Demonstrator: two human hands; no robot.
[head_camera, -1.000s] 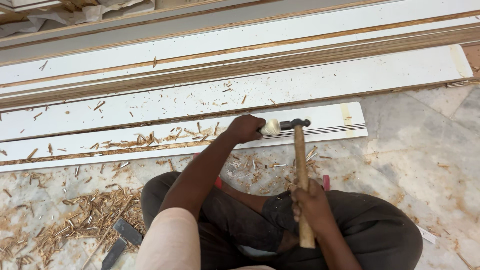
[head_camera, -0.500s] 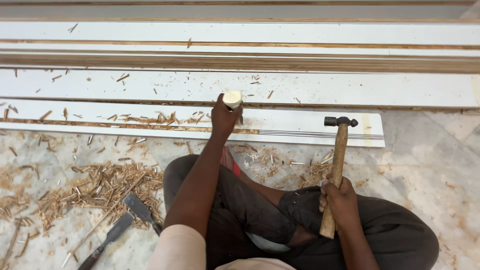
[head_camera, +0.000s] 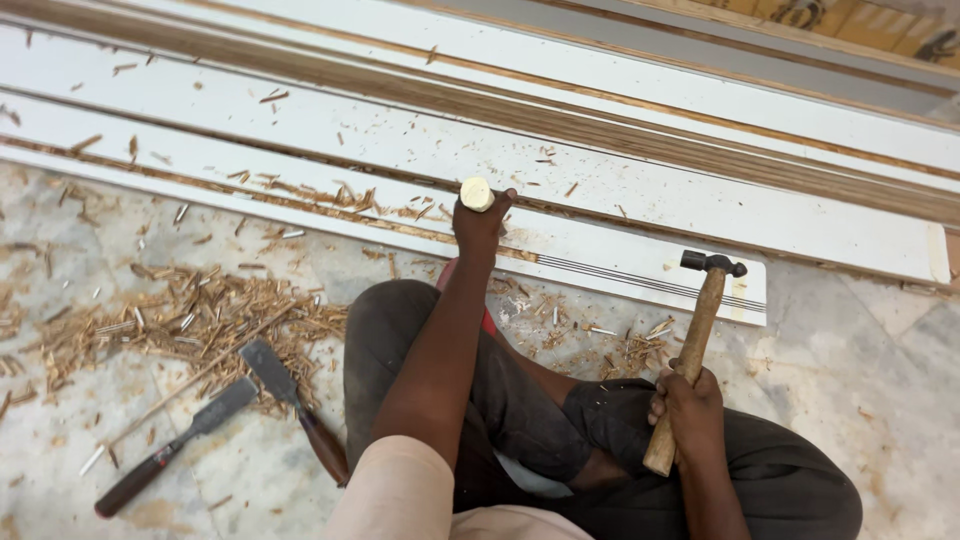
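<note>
My left hand (head_camera: 478, 226) grips a chisel upright; only its round pale handle end (head_camera: 476, 193) shows above my fist. The tool stands on the nearest white board (head_camera: 640, 275), where a brown groove is cut along it. My right hand (head_camera: 686, 405) holds a wooden-handled hammer (head_camera: 692, 340) by the lower end of its handle. Its dark metal head (head_camera: 712, 263) is raised to the right of the chisel, well apart from it. I sit cross-legged on the floor in dark trousers.
Two more chisels (head_camera: 170, 446) (head_camera: 295, 408) lie on the stone floor at the left beside a heap of wood chips (head_camera: 200, 315). Several long white and brown-edged boards (head_camera: 600, 150) lie side by side beyond the near one.
The hammer, at the chisel's end a second ago, has swung away to the right and stays raised. My left hand keeps the chisel on the board. The view has shifted.
</note>
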